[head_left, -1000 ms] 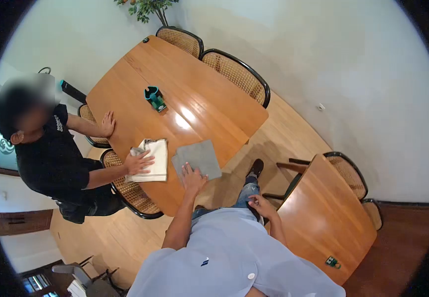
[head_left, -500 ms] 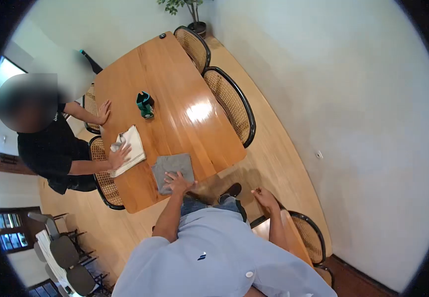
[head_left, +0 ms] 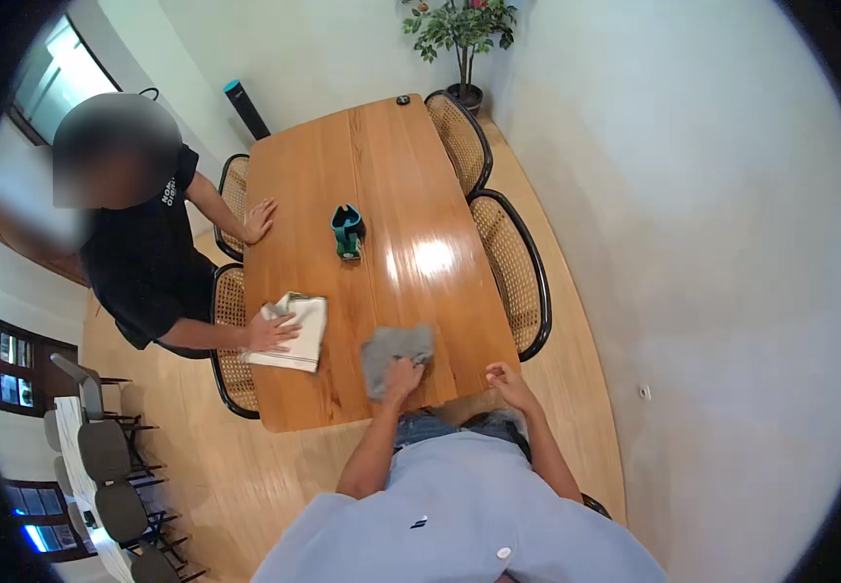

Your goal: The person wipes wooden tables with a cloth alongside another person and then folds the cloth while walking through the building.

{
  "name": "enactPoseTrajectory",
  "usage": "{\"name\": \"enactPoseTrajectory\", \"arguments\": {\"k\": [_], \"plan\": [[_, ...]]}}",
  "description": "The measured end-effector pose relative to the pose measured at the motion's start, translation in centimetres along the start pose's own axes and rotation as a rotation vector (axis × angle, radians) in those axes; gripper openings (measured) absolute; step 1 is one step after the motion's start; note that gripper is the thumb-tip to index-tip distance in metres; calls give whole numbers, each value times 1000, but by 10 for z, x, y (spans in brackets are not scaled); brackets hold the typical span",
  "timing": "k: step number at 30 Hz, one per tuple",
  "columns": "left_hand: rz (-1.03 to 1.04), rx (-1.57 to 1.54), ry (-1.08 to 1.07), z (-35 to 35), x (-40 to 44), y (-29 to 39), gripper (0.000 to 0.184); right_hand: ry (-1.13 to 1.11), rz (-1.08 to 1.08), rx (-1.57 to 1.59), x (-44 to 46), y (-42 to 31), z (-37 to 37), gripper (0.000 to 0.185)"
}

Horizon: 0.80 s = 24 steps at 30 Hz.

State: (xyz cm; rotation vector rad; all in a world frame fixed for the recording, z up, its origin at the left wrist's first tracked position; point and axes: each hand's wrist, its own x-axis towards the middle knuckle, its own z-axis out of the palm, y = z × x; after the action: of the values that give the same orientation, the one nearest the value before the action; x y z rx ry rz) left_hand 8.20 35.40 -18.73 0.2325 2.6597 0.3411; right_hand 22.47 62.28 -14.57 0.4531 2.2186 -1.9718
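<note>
My left hand (head_left: 403, 377) presses on a grey cloth (head_left: 393, 348) near the front edge of the wooden table (head_left: 382, 175), its fingers bunched into the fabric, which is rumpled. My right hand (head_left: 511, 385) hangs at the table's front right corner with its fingers apart and nothing in it. To the left, a co-worker's hand (head_left: 270, 333) lies flat on a folded white cloth (head_left: 309, 335); the co-worker's other hand (head_left: 258, 222) rests on the table's left edge.
A green and black holder (head_left: 347, 233) stands mid-table, and a small black object (head_left: 402, 100) lies at the far end. Cane chairs (head_left: 515, 267) line both sides. A potted plant (head_left: 463, 44) stands behind. Grey chairs (head_left: 105, 452) are at the lower left.
The view has turned, and the second table has left it. My left hand has gone from lying spread on the flat grey cloth to bunching it. My right hand is now beside the table corner.
</note>
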Motion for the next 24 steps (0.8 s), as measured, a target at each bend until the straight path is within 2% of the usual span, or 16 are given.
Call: {"name": "enactPoseTrajectory", "arguments": {"k": [2,5,7,9,11,14,15,19,21,22,24], "plan": [[-50,-356,-187,-38,11,31,53,-54,31,47,7,-5,7,26],[-159,-438,-139,-30,48,18,51,-187,93,138,19,-18,-3,26],[-231,-492,-100,-31,60,18,50,-116,103,5,26,-38,-31,24],[-193,-811,-97,-28,64,20,44,-118,102,-73,40,-42,-55,23],[-192,-983,-63,-14,65,33,41,-84,58,-14,54,-26,-82,25],[-26,-845,428,40,68,85,32,-139,-37,-32,98,-27,-120,26],[-48,-860,446,49,66,107,32,-172,-85,-66,106,-28,-134,27],[-3,-741,441,34,52,215,29,-250,-189,-287,149,-53,-195,29],[84,-565,225,-10,24,280,29,-275,-206,-370,156,-69,-221,30],[73,-571,239,2,33,304,29,-249,-274,-428,166,-76,-236,31],[118,-662,-25,25,29,342,37,-214,-404,-538,177,-84,-257,31]]}}
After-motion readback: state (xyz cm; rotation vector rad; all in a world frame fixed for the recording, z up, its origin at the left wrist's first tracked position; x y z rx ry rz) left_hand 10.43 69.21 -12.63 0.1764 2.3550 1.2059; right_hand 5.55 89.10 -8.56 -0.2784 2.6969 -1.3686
